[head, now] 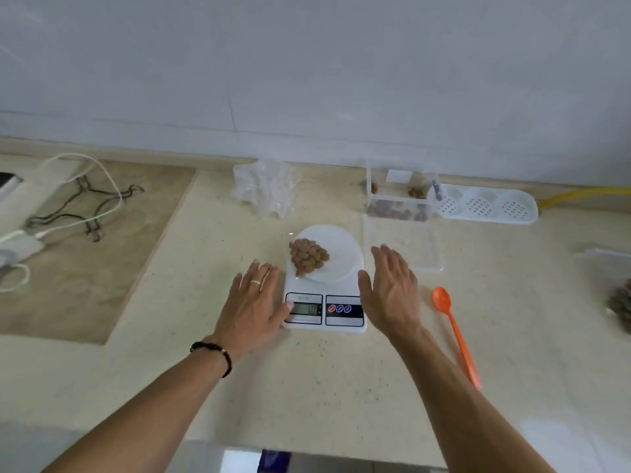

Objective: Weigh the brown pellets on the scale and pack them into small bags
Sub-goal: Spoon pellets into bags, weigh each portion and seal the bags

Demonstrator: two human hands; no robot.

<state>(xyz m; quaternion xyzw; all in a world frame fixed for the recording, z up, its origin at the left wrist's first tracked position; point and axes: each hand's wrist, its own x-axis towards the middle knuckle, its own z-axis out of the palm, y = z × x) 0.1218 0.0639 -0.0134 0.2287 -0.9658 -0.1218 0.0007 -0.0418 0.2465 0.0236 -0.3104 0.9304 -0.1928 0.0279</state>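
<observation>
A white digital scale [345, 268] stands in the middle of the counter, its display lit. On its round platform lies a small clear bag of brown pellets [308, 257]. My left hand [254, 303] lies flat against the scale's left side, fingers apart, thumb touching the display corner. My right hand [392, 288] is spread open at the scale's right side. Both hands hold nothing. A clear box with more brown pellets [397, 208] stands behind the scale to the right, and its clear lid [403, 244] lies in front of it.
An orange spoon [456, 331] lies right of my right arm. Crumpled clear bags [264, 189] sit at the back. A white perforated tray [485, 204] is at the back right, filled bags [621, 302] at the right edge, cables and a wire rack [85, 206] at the left.
</observation>
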